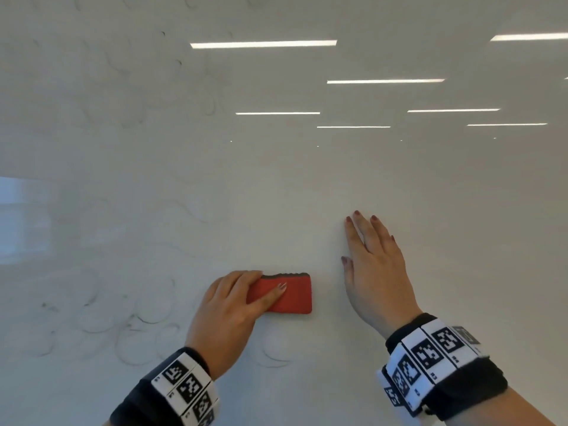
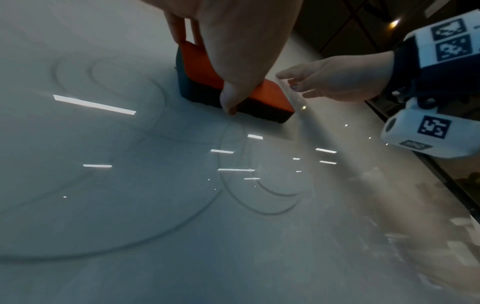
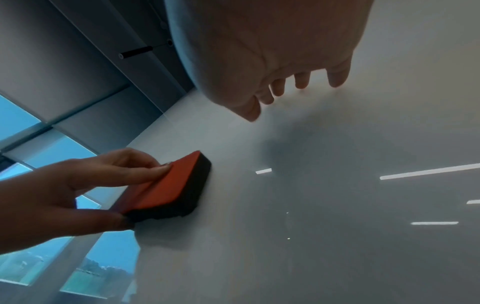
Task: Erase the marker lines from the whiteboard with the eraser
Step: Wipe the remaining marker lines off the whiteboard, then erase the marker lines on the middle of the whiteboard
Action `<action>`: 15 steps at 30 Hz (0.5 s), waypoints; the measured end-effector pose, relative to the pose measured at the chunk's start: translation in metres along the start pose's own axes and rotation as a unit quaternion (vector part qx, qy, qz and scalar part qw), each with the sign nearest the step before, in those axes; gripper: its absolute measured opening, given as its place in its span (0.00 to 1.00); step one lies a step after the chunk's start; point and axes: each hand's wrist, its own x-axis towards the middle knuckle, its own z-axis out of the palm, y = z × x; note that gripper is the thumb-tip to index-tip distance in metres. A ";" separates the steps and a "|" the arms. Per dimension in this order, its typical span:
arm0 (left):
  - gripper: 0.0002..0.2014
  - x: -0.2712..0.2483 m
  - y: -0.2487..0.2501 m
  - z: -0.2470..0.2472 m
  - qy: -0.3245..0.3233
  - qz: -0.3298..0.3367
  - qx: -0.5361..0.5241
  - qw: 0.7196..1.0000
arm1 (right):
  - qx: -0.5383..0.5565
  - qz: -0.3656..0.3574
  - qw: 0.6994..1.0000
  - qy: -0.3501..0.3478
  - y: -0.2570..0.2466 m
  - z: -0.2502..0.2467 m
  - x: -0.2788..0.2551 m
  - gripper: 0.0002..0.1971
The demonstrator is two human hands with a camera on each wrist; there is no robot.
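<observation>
While left hand (image 1: 227, 315) grips red eraser (image 1: 284, 295), thumb on near edge, fingers over far edge, I keep dark felt flat on whiteboard (image 1: 307, 186) so it bites. Right hand (image 1: 373, 265) lies just right of eraser, fingers straight, holding nothing; likely bracing. Faint marker loops (image 1: 144, 321) remain left of and nearer than eraser; more curls far left. Right side looks clean. Board's right edge shows in left wrist view; open room for strokes lies leftward.
</observation>
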 end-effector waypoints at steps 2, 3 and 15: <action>0.37 0.005 -0.001 -0.002 0.003 0.003 -0.018 1.000 | 0.028 -0.035 0.999 -0.019 -0.017 0.000 -0.007 0.30; 0.37 0.009 0.000 -0.003 0.006 0.000 -0.030 1.000 | 0.039 -0.068 0.996 -0.041 -0.027 0.002 -0.013 0.32; 0.42 0.047 -0.036 -0.021 0.035 -0.038 -0.090 0.995 | -0.025 -0.109 0.990 0.081 -0.057 0.031 -0.016 0.33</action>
